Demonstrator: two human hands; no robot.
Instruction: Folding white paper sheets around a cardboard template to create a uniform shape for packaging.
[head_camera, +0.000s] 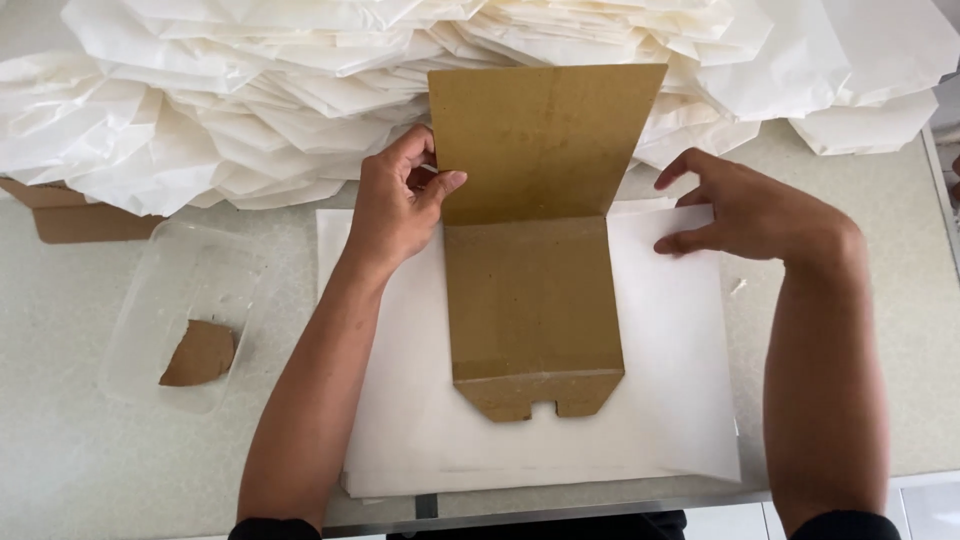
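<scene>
Left hand: our left hand pinches the left edge of the card's raised flap, thumb in front, fingers behind.
Right hand: our right hand is released, fingers loosely curled, fingertips resting on the sheets at about 2 o'clock from the card's flat panel.
Card: the brown card lies at the centre on the sheets; its upper flap stands tilted up toward 12 o'clock, and a short notched tab points to 6 o'clock.
Sheets: a stack of white sheets lies flat under the card, near the table's front edge.
Tub: a clear plastic tub sits at 9 o'clock from the card, well apart from it; inside it lies one torn brown scrap.
Pile: crumpled white paper is heaped along 12 o'clock, behind the flap.
Table: pale speckled table.
</scene>
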